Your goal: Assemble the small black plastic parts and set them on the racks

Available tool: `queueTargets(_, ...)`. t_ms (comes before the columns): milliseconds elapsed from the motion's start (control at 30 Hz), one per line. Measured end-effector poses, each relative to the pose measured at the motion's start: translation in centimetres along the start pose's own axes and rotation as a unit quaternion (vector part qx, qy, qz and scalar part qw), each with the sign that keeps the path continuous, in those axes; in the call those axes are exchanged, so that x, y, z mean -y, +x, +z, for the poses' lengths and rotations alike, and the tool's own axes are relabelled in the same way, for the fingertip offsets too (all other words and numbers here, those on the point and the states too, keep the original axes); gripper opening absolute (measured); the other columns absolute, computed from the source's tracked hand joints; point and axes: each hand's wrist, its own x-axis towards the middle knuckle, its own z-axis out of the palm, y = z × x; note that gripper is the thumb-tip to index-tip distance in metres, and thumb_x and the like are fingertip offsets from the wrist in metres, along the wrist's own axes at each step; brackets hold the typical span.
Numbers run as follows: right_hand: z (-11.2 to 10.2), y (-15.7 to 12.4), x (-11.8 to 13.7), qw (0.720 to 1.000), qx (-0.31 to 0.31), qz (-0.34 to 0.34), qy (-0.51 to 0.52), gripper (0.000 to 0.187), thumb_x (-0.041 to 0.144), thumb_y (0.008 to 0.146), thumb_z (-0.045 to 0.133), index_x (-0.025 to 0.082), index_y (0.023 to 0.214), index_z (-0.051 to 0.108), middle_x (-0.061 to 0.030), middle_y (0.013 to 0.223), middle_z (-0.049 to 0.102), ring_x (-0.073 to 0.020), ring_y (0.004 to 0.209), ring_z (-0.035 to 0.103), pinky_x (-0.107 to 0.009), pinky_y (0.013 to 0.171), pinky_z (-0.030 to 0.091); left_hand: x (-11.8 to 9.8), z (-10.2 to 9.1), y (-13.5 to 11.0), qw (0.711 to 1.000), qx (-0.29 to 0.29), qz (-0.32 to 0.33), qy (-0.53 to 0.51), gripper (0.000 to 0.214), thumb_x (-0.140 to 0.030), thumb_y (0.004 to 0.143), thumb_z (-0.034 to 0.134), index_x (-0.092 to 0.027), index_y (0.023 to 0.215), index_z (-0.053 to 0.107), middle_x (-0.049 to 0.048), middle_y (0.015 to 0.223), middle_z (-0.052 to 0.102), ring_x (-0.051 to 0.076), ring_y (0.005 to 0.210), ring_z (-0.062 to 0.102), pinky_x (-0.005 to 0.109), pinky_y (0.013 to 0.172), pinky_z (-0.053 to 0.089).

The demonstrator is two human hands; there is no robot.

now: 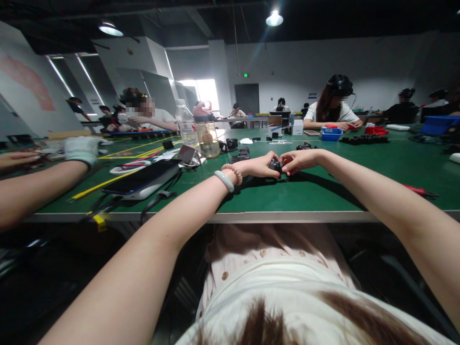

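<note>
Left hand (pixel 264 165) pinching the black part (pixel 275 166), right hand (pixel 295 161) pinching its right side. Part's low over the bench (pixel 266 197), near the front edge (can't tell if it touches). Bottle (pixel 209 138) stands beyond, to the left.

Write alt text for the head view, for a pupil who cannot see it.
A person's left grip holds a small black part over a green table, the right grip at its edge. To the left are a bottle and a black-and-white device; other people sit beyond.
</note>
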Motion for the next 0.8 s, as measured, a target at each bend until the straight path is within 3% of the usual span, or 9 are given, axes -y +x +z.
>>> queueTargets(367,0.58,0.2,-0.01,0.997,-0.053,-0.015,-0.058,0.036,0.027,0.057,0.068,0.016,0.081,0.044,0.0022,0.074,0.052,-0.0069,0.062,0.054,-0.019,0.055,0.044,-0.06,-0.02,-0.06,1.0,0.01,0.002,-0.001,0.058,-0.042,0.059,0.051,-0.019,0.108,0.03,0.003,0.098,0.049,0.017,0.086,0.048,0.027,0.072,0.038)
queueTargets(800,0.74,0.2,0.08,0.995,-0.041,-0.043,-0.082,0.036,0.028,0.06,0.066,0.017,0.085,0.043,0.0027,0.073,0.052,-0.0056,0.06,0.05,-0.018,0.053,0.041,0.14,0.02,0.01,1.0,0.002,0.016,0.008,0.055,-0.041,0.06,0.051,-0.019,0.106,0.031,0.0026,0.098,0.048,0.017,0.086,0.047,0.026,0.071,0.038)
